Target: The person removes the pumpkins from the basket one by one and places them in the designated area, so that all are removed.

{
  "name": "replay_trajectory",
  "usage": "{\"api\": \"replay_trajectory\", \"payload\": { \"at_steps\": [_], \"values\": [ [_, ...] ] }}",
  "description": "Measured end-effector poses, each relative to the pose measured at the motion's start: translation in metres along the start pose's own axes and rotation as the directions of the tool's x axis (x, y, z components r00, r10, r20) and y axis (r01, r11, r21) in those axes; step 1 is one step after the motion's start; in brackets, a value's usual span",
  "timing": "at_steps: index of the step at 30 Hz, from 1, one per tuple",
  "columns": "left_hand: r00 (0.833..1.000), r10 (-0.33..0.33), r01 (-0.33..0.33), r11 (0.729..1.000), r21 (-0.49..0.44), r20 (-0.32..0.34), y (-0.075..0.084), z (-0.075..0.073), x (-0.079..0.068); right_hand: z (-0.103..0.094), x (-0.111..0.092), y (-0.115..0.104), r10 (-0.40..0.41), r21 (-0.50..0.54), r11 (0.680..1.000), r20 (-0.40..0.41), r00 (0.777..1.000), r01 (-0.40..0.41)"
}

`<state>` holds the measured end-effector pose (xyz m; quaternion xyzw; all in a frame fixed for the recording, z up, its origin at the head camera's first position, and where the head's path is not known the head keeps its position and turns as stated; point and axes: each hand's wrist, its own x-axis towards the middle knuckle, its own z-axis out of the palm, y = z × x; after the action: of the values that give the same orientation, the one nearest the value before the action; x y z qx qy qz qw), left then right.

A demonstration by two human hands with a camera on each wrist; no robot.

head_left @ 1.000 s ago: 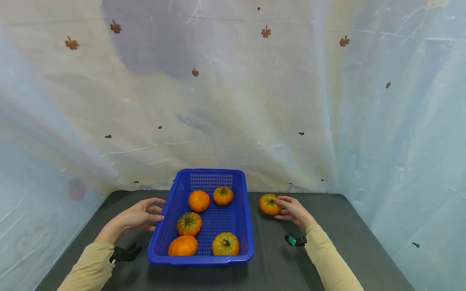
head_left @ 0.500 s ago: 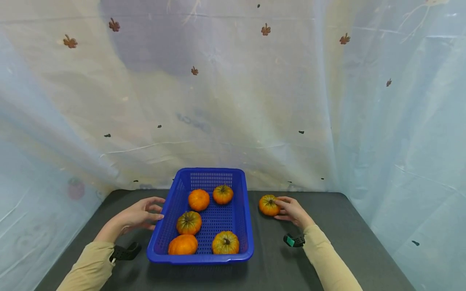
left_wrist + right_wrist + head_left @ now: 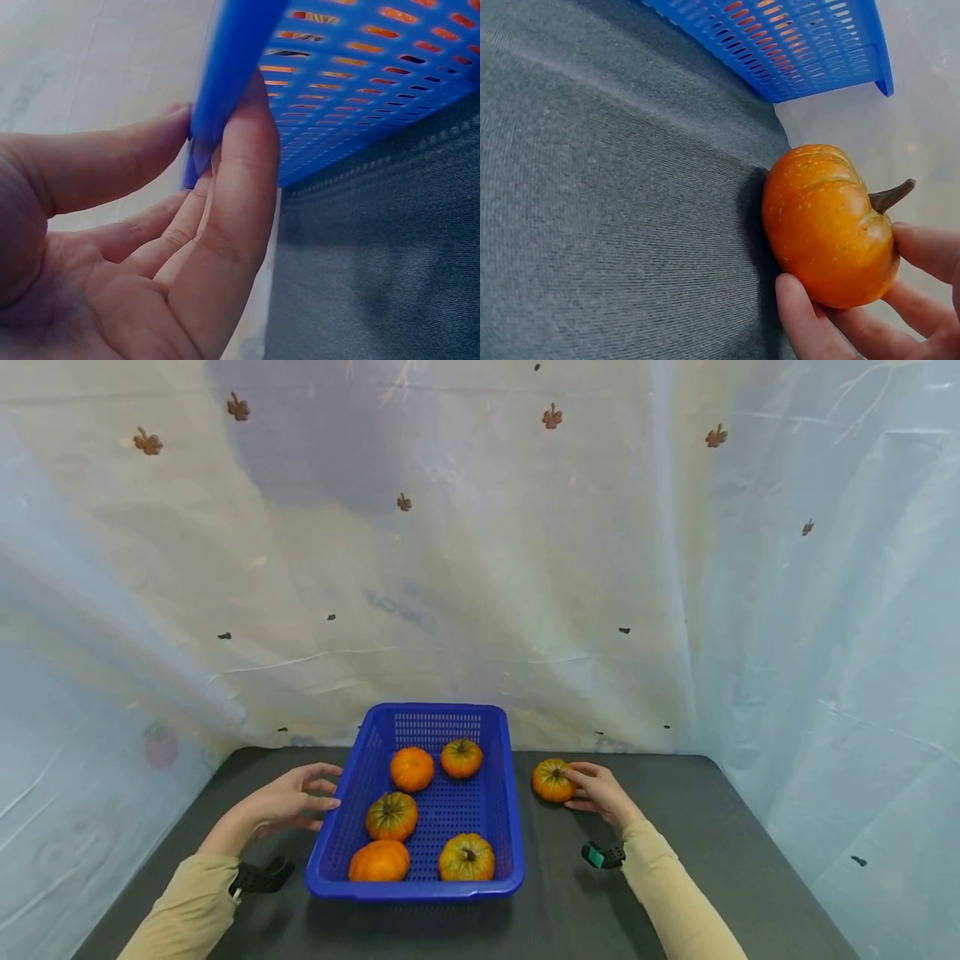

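Note:
A blue perforated plastic basket (image 3: 517, 827) stands on the dark table. Its left rim is pinched between the thumb and fingers of my left hand (image 3: 288, 802), as the left wrist view shows up close. Several small orange and green-striped pumpkins lie inside, such as a plain orange one (image 3: 412, 769) and a greenish one (image 3: 467, 858). To the right of the basket, a single pumpkin (image 3: 825, 225) with a short brown stem rests on the cloth. My right hand (image 3: 602, 794) holds it from its right side, thumb near the stem and fingers low around it.
Dark grey cloth (image 3: 555, 893) covers the table. A pale plastic curtain (image 3: 480, 568) with small leaf prints hangs right behind the table's far edge and along both sides. Each wrist wears a black strap, the right one (image 3: 603, 856) with a green patch.
Both hands keep their places, with the pumpkin beside the basket shifting very slightly toward it. The head view has tilted a little.

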<state>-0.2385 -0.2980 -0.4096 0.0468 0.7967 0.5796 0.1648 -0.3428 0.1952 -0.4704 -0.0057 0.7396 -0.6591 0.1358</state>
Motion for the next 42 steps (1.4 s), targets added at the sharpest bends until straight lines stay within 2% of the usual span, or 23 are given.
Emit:
{"api": "replay_trajectory", "payload": {
  "at_steps": [5,12,21,31,42],
  "values": [
    [1.000,-0.017,0.017,1.000,0.001,-0.007,0.001,0.000,0.001,0.001,0.000,0.000,-0.013,-0.044,0.999,0.009,1.000,0.014],
    [0.999,-0.031,0.031,0.999,0.007,-0.024,0.002,0.000,0.001,0.000,0.001,-0.004,-0.008,-0.069,0.998,-0.020,1.000,0.007],
    [0.999,-0.023,0.023,1.000,0.005,-0.023,0.003,0.000,0.001,-0.005,0.000,-0.007,-0.005,-0.142,0.990,-0.058,0.998,-0.003],
    [1.000,-0.017,0.016,1.000,-0.017,-0.015,0.003,0.000,0.001,-0.014,-0.002,-0.022,0.006,-0.193,0.981,-0.078,0.997,-0.022],
    [1.000,-0.015,0.015,1.000,-0.025,-0.002,0.003,-0.001,0.001,-0.020,-0.007,-0.050,-0.030,-0.176,0.984,0.006,1.000,0.030]
  ]
}}
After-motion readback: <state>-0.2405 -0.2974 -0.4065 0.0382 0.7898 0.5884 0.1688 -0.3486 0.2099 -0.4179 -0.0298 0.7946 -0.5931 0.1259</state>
